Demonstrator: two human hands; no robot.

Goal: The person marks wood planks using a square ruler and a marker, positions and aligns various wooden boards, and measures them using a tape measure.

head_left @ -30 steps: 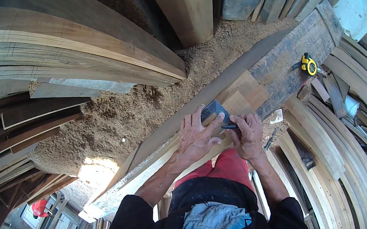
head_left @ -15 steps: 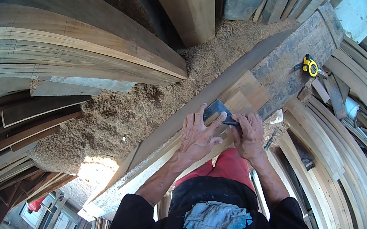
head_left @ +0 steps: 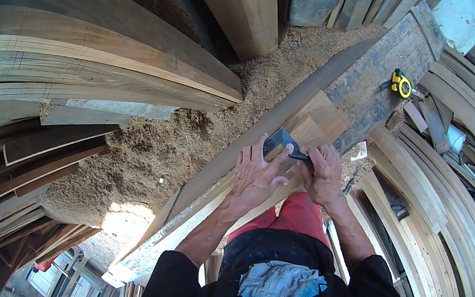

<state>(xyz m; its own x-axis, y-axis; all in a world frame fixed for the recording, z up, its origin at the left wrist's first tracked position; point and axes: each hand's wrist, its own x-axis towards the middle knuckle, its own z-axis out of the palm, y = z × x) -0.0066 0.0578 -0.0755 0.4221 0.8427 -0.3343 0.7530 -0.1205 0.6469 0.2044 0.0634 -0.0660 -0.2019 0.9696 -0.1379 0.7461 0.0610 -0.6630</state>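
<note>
Dark plate, flat, smooth, straight-edged: lies over pale wood, its long axis seeming to run from ten toward four o'clock, across the bench, which points to one.
Left hand: nearer of the two; thumb and forefinger spread wide, touching the plate, which sits at three from the forefinger's tip. Whether they clamp or merely press, cannot tell.
Right hand: fingers curled closed, pinching a slim black stick, mostly hidden; plate at ten from these fingertips.
Wood blocks: squared, fine-grained, at one from the plate.
Bench: scuffed, grey-brown.
Tape measure: yellow and black, rounded, farther toward one.
Sawdust: loose, crumbly, toward eight.
</note>
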